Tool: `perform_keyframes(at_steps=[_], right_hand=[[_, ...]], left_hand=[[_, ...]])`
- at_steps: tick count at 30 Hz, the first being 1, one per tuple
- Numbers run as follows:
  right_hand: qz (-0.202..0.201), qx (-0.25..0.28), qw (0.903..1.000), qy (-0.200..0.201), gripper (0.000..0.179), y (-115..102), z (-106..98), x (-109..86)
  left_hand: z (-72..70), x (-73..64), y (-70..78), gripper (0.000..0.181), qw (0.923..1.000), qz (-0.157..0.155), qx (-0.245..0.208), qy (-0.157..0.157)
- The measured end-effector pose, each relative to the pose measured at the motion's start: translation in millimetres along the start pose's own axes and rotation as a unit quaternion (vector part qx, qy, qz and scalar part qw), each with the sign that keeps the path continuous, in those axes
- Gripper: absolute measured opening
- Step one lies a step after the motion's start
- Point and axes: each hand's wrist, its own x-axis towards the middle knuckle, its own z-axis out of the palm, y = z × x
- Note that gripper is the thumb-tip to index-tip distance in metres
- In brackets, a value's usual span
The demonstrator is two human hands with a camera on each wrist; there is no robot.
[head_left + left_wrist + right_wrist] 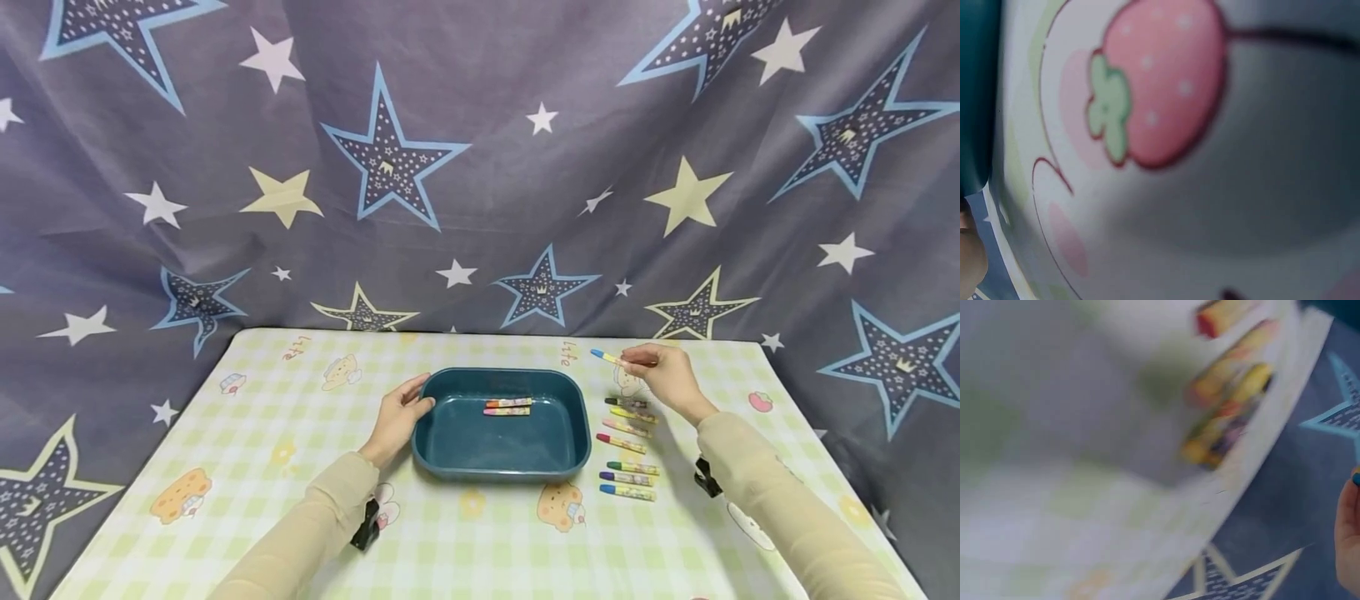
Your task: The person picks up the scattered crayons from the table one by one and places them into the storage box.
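A dark teal plastic tray (501, 450) stands on the table in the head view, with an orange crayon (510, 403) and a pink crayon (507, 412) lying inside. My left hand (397, 421) grips its left rim, the thumb over the edge. Raised to the right of the tray, my right hand (666, 377) pinches a light-blue-tipped crayon (603, 356) by its far end. Below that hand several crayons lie in a loose column, among them a red crayon (622, 442), a green crayon (633, 468) and a blue crayon (628, 492). The right wrist view is blurred.
A pale green checked cloth (247, 517) with cartoon prints covers the table. Behind and beside the table hangs a grey curtain (495, 192) patterned with stars. Dark wrist devices sit under both sleeves.
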Motion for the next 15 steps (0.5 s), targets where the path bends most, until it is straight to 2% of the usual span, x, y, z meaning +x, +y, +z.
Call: perform_keyframes(at_steps=[5,10,12,15], right_hand=[[-0.025,0.024,0.9991,-0.023,0.021,-29,13,2.4],[-0.047,0.046,0.9970,-0.040,0.020,-54,32,2.5],[-0.048,0.057,0.9960,-0.049,0.020,-63,40,1.9],[-0.046,0.070,0.9948,-0.059,0.018,-70,54,0.3]], left_hand=[[-1.9,-2.7,4.8,0.048,0.9999,-0.009,-0.010,-0.006],[-1.6,-13.8,26.1,0.047,0.9998,-0.016,-0.005,-0.015],[-1.0,-12.7,23.0,0.047,0.9999,-0.013,0.002,-0.010],[-0.3,-7.0,10.8,0.048,0.9999,-0.006,0.011,-0.003]])
